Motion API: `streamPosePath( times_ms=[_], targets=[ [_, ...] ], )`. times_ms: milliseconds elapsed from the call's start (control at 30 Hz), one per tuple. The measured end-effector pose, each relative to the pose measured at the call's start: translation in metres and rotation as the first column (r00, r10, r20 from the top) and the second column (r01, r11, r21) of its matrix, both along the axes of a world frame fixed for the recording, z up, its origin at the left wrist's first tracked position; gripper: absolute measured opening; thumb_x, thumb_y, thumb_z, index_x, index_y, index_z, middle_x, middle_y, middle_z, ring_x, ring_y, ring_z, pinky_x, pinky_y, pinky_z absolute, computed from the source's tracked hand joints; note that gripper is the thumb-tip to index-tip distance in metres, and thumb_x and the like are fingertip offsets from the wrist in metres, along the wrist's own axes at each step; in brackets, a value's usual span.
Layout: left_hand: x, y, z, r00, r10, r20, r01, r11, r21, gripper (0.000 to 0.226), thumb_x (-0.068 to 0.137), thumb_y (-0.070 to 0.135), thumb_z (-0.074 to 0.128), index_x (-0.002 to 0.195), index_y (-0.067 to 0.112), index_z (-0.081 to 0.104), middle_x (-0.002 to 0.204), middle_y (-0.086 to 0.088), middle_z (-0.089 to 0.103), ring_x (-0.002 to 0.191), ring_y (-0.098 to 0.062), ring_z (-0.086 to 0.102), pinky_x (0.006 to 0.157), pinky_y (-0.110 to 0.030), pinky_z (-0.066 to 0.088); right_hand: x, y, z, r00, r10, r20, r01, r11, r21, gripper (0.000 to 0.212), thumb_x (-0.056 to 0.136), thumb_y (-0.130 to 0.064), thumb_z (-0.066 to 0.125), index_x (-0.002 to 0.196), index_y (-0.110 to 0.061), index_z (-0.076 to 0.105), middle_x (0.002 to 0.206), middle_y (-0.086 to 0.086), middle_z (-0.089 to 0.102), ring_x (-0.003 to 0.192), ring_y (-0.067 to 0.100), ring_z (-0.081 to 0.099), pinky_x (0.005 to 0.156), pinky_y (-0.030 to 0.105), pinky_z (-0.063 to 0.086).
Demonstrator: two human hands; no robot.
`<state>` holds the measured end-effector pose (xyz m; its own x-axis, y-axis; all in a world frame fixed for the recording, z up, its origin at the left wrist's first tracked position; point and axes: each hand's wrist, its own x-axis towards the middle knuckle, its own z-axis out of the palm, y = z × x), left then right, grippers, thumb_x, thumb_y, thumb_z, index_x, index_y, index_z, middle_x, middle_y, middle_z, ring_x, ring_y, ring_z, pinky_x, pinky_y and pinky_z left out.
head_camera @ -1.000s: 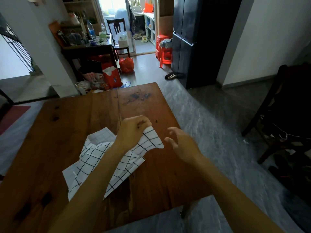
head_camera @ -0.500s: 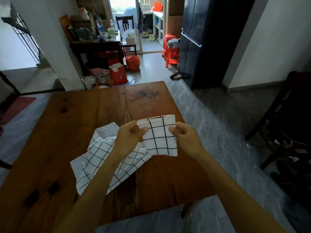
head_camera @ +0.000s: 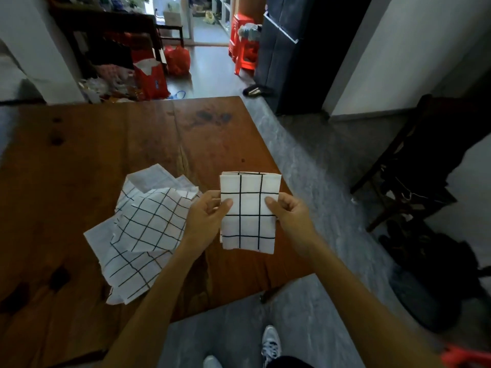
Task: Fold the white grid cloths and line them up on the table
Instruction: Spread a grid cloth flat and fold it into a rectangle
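A folded white grid cloth [head_camera: 249, 213] is held upright above the right part of the wooden table [head_camera: 111, 144]. My left hand [head_camera: 208, 216] pinches its left edge with the thumb on the front. My right hand [head_camera: 288, 213] pinches its right edge the same way. To the left, a loose pile of white grid cloths [head_camera: 143, 229] lies crumpled on the table, partly under my left forearm.
The table's right edge runs just past the held cloth, with grey floor [head_camera: 318, 181] beyond. A dark chair [head_camera: 414, 166] stands at the right. A black cabinet [head_camera: 297, 49] and red stools [head_camera: 244, 51] are farther back. My shoes [head_camera: 269, 343] show below.
My left hand lifted one cloth off the pile and my right hand came in to take its other edge. The folded cloth now hangs squarer and slightly farther right; the camera tilted down.
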<state>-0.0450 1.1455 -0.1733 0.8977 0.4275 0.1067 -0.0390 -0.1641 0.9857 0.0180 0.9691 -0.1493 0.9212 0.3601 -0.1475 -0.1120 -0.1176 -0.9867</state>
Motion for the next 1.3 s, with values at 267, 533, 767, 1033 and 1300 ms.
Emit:
streamPosePath(
  times_ms=[267,533,767,1033,1300],
  targets=[
    [0.021,-0.053,-0.015,0.999,-0.023,0.031,0.021,0.997,0.072,0.010,0.092,0.011,0.059,0.097,0.008,0.068,0.088,0.005,0.067,0.080,0.003,0.063,0.066,-0.010,0.049,-0.011,-0.052,-0.013,0.990,-0.142,-0.011,0.141,0.988,-0.055,0.026,0.091,-0.017,0.065,0.117,-0.014,0.063,0.108,0.001,0.072,0.098,0.015,0.070,0.080,0.030,0.058],
    [0.048,-0.124,-0.008,0.974,-0.211,-0.084,0.206,0.977,-0.063,0.019,0.092,0.012,0.060,0.109,0.021,0.060,0.101,0.008,0.068,0.092,-0.004,0.067,0.070,-0.019,0.055,0.008,-0.122,-0.019,0.947,-0.320,-0.015,0.320,0.947,-0.021,0.027,0.091,-0.013,0.064,0.117,-0.019,0.061,0.106,-0.002,0.071,0.093,0.011,0.069,0.079,0.028,0.058],
    [0.089,-0.240,0.005,0.980,-0.176,-0.098,0.174,0.984,-0.026,0.021,0.092,0.010,0.059,0.111,0.017,0.058,0.102,0.004,0.068,0.088,-0.007,0.069,0.066,-0.022,0.057,0.048,-0.232,-0.026,0.954,-0.298,-0.019,0.299,0.952,0.068,0.036,0.091,-0.014,0.064,0.125,-0.021,0.057,0.109,-0.002,0.071,0.094,0.011,0.070,0.073,0.027,0.059],
    [0.152,-0.377,0.014,0.978,-0.182,-0.106,0.185,0.982,0.022,0.022,0.091,0.012,0.061,0.113,0.014,0.059,0.102,0.005,0.068,0.090,-0.007,0.068,0.072,-0.027,0.059,0.113,-0.365,-0.015,0.944,-0.331,0.011,0.328,0.938,0.114,0.036,0.089,-0.007,0.065,0.121,-0.021,0.055,0.104,-0.003,0.070,0.087,0.004,0.070,0.066,0.019,0.056],
    [0.218,-0.405,0.019,0.980,-0.176,-0.091,0.179,0.984,0.018,0.025,0.091,0.006,0.059,0.115,0.005,0.057,0.104,-0.004,0.069,0.093,-0.010,0.069,0.071,-0.021,0.056,0.188,-0.395,-0.012,0.968,-0.251,0.010,0.249,0.962,0.112,0.038,0.089,-0.005,0.064,0.126,-0.013,0.055,0.110,0.005,0.070,0.094,0.010,0.069,0.071,0.021,0.058]
  ],
)
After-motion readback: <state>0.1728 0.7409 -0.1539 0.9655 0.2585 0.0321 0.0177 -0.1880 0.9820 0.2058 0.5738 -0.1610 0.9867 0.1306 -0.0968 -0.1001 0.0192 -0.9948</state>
